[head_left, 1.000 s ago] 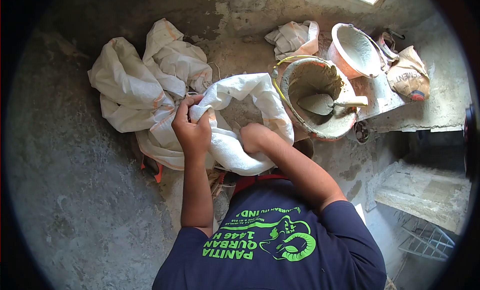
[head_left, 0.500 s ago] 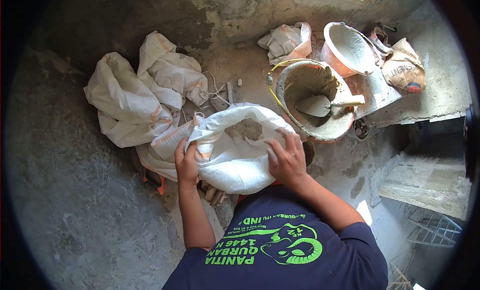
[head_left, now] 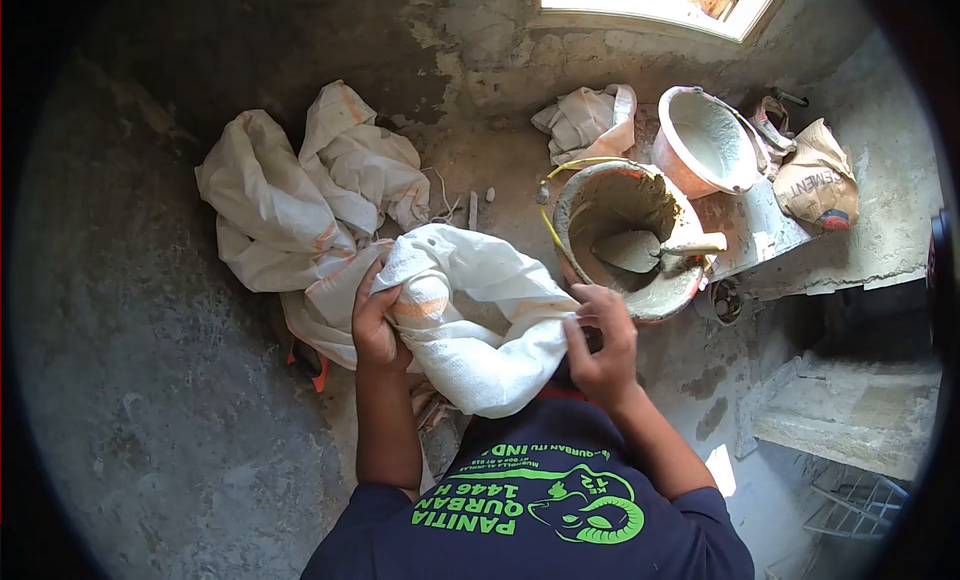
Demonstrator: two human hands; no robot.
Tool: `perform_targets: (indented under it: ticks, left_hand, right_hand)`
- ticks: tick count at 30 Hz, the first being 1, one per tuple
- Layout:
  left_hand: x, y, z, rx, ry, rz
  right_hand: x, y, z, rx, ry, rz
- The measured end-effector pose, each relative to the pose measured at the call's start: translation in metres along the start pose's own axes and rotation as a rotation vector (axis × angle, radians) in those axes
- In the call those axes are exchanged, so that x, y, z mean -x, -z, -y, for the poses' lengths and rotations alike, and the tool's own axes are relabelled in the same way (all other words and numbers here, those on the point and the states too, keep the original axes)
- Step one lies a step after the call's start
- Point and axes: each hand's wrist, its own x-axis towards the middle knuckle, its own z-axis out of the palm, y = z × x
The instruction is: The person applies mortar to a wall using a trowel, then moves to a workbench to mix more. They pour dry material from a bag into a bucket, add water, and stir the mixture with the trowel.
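Observation:
A white woven sack (head_left: 475,370) with an orange stripe is in front of my body, its rim rolled outward around the opening. My left hand (head_left: 380,325) grips the left side of the rim, thumb and fingers closed on the fabric. At the right side, my right hand (head_left: 605,345) pinches the rim between thumb and fingers. The folds hide most of what is inside the sack. Just beyond my right hand stands a mortar-caked bucket (head_left: 575,220) with a yellow handle. A trowel (head_left: 630,250) lies in it, its handle over the rim.
More white sacks (head_left: 265,200) lie crumpled at the left. Behind the bucket are a second bucket (head_left: 700,145), a crumpled sack (head_left: 590,125) and a brown cement bag (head_left: 820,180). A concrete ledge (head_left: 850,410) juts in at the right, above a metal rack (head_left: 860,510).
My right hand has closed on the right side of the rim and drawn it down. The opening has narrowed, and the grey contents are less visible. The view has tilted up.

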Motion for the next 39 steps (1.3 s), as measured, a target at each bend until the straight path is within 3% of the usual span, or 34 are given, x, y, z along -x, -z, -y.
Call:
perform_targets:
  ticks: [1, 3, 5, 6, 9, 11, 12, 13, 15, 17, 18, 20, 27, 28, 36, 37, 39]
  left_hand:
    - [0.002, -0.005, 0.002, -0.068, 0.014, -0.031]
    - [0.016, -0.019, 0.006, -0.083, 0.027, -0.066]
    - [0.033, -0.020, 0.009, -0.308, 0.096, 0.048]
    - [0.038, -0.016, 0.008, -0.477, 0.097, 0.172]
    - [0.061, -0.023, 0.005, -0.453, 0.019, 0.328]
    - [0.073, 0.006, 0.015, -0.495, -0.022, 0.238]
    - [0.074, 0.012, 0.017, -0.296, -0.092, 0.120]
    - [0.076, 0.022, 0.020, -0.094, -0.173, 0.006]
    - [0.081, 0.053, 0.038, -0.124, -0.256, -0.135]
    - [0.085, 0.061, 0.061, -0.673, -0.154, -0.663]
    - [0.084, 0.067, 0.078, -0.667, -0.165, -0.685]
    - [0.076, 0.076, 0.101, -0.564, -0.213, -0.569]
    - [0.059, 0.074, 0.081, -0.303, -0.264, -0.452]
    - [0.057, 0.073, 0.078, -0.259, -0.267, -0.431]
    - [0.024, 0.052, 0.048, 0.061, -0.223, -0.190]
    - [0.022, 0.034, 0.037, 0.058, -0.208, -0.170]
    - [0.025, -0.005, 0.013, -0.305, -0.408, -0.302]
  right_hand:
    - [-0.005, 0.006, 0.002, 0.047, 0.157, 0.129]
    - [-0.007, 0.004, 0.018, -0.034, 0.223, 0.334]
    - [-0.004, -0.014, 0.024, -0.123, 0.233, 0.437]
    - [-0.006, -0.024, 0.027, -0.077, 0.360, 0.397]
    - [-0.025, -0.053, 0.035, 0.013, 0.382, 0.550]
    - [-0.033, -0.068, 0.025, 0.045, 0.393, 0.629]
    - [-0.036, -0.076, 0.020, 0.087, 0.403, 0.700]
    - [-0.041, -0.079, 0.017, 0.058, 0.525, 0.566]
    - [-0.051, -0.082, 0.018, 0.074, 0.585, 0.515]
    - [-0.070, -0.083, 0.032, 0.016, 0.588, 0.575]
    - [-0.077, -0.085, 0.039, -0.058, 0.626, 0.532]
    - [-0.088, -0.084, 0.062, -0.062, 0.663, 0.618]
    - [-0.098, -0.072, 0.131, -0.170, 0.889, 0.728]
    - [-0.106, -0.064, 0.139, -0.189, 0.847, 0.761]
    - [-0.150, -0.008, 0.178, -0.263, 0.834, 0.614]
    - [-0.152, -0.005, 0.184, -0.262, 0.873, 0.585]
    - [-0.159, 0.005, 0.193, -0.247, 0.905, 0.545]
